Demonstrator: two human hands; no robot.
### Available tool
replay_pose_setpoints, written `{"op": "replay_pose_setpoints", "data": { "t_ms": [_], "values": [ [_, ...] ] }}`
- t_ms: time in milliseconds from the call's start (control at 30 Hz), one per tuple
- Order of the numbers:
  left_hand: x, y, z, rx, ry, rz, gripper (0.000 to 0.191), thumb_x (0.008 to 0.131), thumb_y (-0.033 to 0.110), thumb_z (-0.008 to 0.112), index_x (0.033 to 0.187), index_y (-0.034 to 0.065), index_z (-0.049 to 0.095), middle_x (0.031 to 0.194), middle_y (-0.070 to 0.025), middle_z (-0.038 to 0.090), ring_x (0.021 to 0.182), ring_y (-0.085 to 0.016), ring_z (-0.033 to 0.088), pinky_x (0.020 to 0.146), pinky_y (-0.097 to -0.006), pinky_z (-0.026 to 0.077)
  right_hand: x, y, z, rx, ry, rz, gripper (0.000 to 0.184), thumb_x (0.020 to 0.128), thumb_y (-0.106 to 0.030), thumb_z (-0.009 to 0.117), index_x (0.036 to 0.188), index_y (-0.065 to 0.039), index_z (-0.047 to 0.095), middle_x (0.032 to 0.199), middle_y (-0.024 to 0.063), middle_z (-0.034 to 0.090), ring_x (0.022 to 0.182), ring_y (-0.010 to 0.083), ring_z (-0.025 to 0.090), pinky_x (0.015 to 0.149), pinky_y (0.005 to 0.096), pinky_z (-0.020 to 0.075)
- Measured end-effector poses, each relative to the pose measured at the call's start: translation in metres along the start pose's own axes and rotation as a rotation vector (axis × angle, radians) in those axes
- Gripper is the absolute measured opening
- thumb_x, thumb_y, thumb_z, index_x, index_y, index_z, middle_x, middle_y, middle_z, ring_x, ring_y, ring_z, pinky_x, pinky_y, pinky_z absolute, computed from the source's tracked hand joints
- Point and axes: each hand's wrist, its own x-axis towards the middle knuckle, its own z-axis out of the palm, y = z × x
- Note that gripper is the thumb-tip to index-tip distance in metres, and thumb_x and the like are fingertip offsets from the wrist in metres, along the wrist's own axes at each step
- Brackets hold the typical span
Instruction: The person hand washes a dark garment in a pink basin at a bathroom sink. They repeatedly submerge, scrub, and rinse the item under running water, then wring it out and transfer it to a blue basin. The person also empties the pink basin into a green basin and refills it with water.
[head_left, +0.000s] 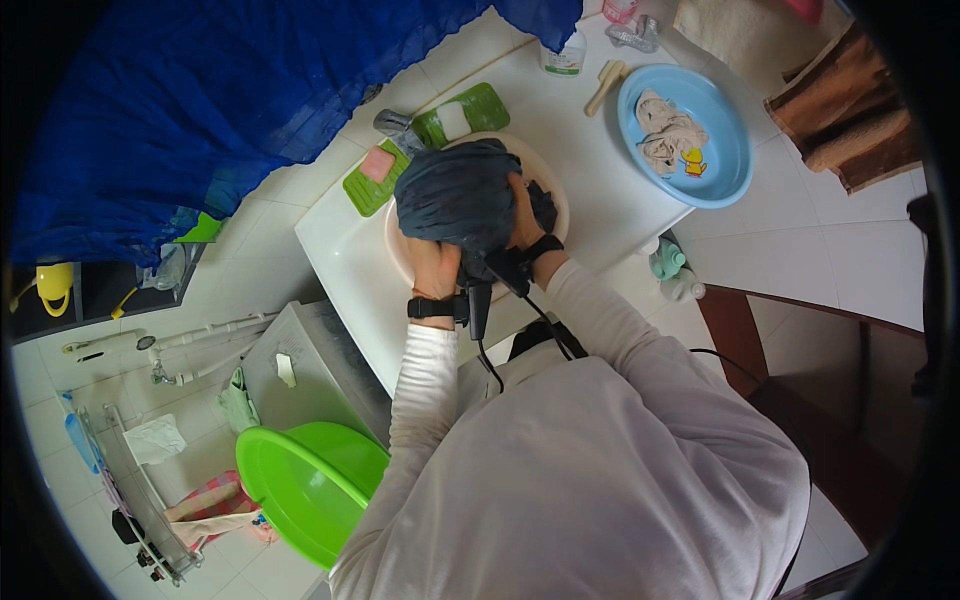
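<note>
A bunched dark grey-blue cloth (457, 191) is gripped between my two hands above a pale pink basin (564, 217). My left hand (435, 266) holds the cloth from the near left side. On the right, my right hand (523, 214) presses against it with the fingers partly sunk into the folds. More dark fabric (543, 208) hangs inside the basin to the right of that hand. The cloth hides most of the basin's inside. Black straps with small devices and cables are around both wrists.
Behind the basin are a tap (397, 129), a pink soap bar (377, 163) and a white soap bar (453, 120) on green mats. A brush (604, 86) and a blue basin (739, 161) holding beige cloth stand right. A green tub (300, 465) is at left; blue fabric (247, 82) hangs above.
</note>
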Motion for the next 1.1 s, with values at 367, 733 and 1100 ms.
{"op": "replay_pose_setpoints", "data": {
  "t_ms": [367, 733, 1100],
  "values": [
    [-0.069, 0.007, -0.035, -1.197, -0.279, -0.706, 0.101, 0.078, 0.072, 0.047, 0.142, -0.0015, 0.022, 0.145, -0.0215, 0.028, 0.135, -0.038, 0.024, 0.108, -0.0594, 0.019, -0.008, -0.031, 0.059, -0.881, -0.266, -0.217, 0.040, 0.076, -0.004, 0.067, 0.114, -0.001, 0.055, 0.104, 0.0067, 0.061, 0.094, 0.0156, 0.059, 0.082, 0.0284, 0.0487],
    [-0.010, -0.026, -0.012, -1.209, 0.234, -0.596, 0.040, 0.087, 0.019, 0.060, 0.121, 0.0049, 0.046, 0.113, -0.0085, 0.059, 0.104, -0.022, 0.056, 0.095, -0.0366, 0.045, -0.013, -0.009, 0.034, -0.361, 0.072, 0.173, 0.035, 0.084, -0.016, 0.060, 0.115, -0.003, 0.055, 0.111, 0.0108, 0.061, 0.100, 0.0229, 0.060, 0.089, 0.0321, 0.0488],
    [-0.016, -0.020, -0.012, 0.032, 0.509, 0.069, 0.050, 0.075, -0.003, 0.063, 0.119, 0.0042, 0.042, 0.125, -0.0148, 0.051, 0.110, -0.026, 0.053, 0.095, -0.0366, 0.044, -0.021, 0.002, -0.006, -0.095, -0.133, 0.236, 0.060, 0.087, -0.049, 0.053, 0.128, -0.004, 0.049, 0.130, 0.0116, 0.052, 0.119, 0.0264, 0.050, 0.104, 0.0429, 0.0354]
  ]
}}
